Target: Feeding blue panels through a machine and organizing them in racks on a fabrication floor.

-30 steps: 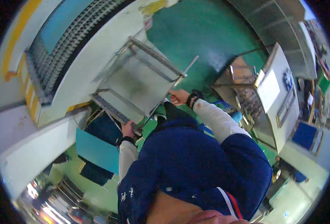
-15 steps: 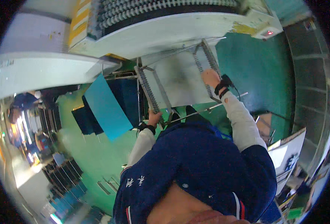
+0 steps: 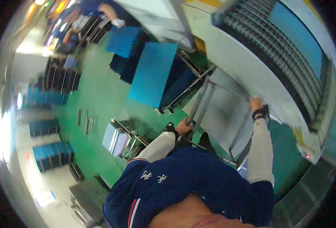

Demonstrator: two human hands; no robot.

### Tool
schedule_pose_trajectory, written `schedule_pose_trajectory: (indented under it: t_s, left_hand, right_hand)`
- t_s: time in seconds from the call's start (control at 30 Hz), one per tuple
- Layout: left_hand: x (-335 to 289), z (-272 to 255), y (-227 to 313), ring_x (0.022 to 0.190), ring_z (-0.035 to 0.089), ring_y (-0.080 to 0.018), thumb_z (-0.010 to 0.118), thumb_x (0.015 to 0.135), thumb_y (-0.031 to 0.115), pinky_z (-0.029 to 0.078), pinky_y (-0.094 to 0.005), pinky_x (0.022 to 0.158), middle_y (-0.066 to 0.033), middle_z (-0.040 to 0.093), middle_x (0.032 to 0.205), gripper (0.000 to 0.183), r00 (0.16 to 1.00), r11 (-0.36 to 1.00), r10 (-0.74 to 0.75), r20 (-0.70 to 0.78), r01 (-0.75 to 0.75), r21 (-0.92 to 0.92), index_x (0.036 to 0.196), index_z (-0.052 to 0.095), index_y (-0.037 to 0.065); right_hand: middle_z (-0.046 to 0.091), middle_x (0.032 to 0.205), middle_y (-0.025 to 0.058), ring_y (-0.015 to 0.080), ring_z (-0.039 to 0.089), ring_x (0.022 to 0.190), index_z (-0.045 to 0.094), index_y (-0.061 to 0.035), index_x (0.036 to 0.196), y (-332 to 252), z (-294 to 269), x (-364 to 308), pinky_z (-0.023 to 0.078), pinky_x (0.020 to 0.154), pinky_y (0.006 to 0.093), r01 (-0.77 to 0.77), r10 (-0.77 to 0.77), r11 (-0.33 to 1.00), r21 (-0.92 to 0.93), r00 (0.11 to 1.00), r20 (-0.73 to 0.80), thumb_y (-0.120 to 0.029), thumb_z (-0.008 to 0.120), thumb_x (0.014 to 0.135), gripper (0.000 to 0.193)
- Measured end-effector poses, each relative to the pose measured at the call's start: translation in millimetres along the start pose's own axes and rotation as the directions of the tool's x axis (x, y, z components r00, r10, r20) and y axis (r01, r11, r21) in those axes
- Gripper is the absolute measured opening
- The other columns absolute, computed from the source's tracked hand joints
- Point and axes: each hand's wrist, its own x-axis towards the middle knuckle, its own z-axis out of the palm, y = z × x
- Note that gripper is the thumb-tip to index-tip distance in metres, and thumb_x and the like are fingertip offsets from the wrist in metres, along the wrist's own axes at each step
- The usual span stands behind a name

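In front of me stands a metal rack trolley with toothed side rails (image 3: 203, 100) and a dull grey sheet (image 3: 225, 117) between them. My left hand (image 3: 184, 127) is closed around the near end of the left rail. Farther off, my right hand (image 3: 256, 102) is closed on the upper end of the right rail, close to the pale machine's side. Its fingers are partly hidden. Both wrists wear black straps with a small dark device. My shoes show in part below the rack's near end.
A pale machine (image 3: 247, 53) with rows of rollers and a blue sheet fills the upper right. Left of the rack, bright blue panels (image 3: 154, 72) lean on a trolley. A smaller cart (image 3: 116, 140) holds pale panels. A co-worker (image 3: 99, 11) reaches toward blue panels at upper left.
My view and body have turned left, so the machine now lies at upper right. The rack stands at a different slant in view. My right hand is now at the rail's far end.
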Motion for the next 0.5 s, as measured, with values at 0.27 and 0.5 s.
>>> schedule_pose_trajectory:
  t_s: [0.27, 0.5]
  left_hand:
    - [-23, -19, 60, 0.119, 0.058, -0.0333, 0.08, 0.066, 0.031, 0.048, -0.0383, 0.097, -0.0239, 0.056, 0.131, 0.099, 0.992, 0.994, -0.091, 0.092, 0.096, -0.055, 0.148, 0.032, 0.003]
    - [-17, -11, 43, 0.118, 0.058, -0.0355, 0.078, 0.064, 0.031, 0.047, -0.0405, 0.098, -0.0251, 0.057, 0.131, 0.097, 1.0, 0.999, 0.02, -0.001, -0.02, -0.029, 0.146, 0.035, 0.002]
  right_hand:
    - [0.065, 0.077, 0.0248, 0.0396, 0.066, 0.078, 0.061, 0.0064, 0.078, 43, 36, 49, 0.048, 0.067, 0.0486, -0.214, 0.214, 0.977, 0.014, 0.972, -0.093, -0.025, 0.064, 0.08, 0.032]
    - [0.067, 0.085, 0.02, 0.0401, 0.066, 0.084, 0.065, -0.0028, 0.083, 58, 16, 43, 0.051, 0.069, 0.0485, 0.343, -0.375, 0.861, -0.376, 0.927, -0.014, -0.017, 0.063, 0.077, 0.016]
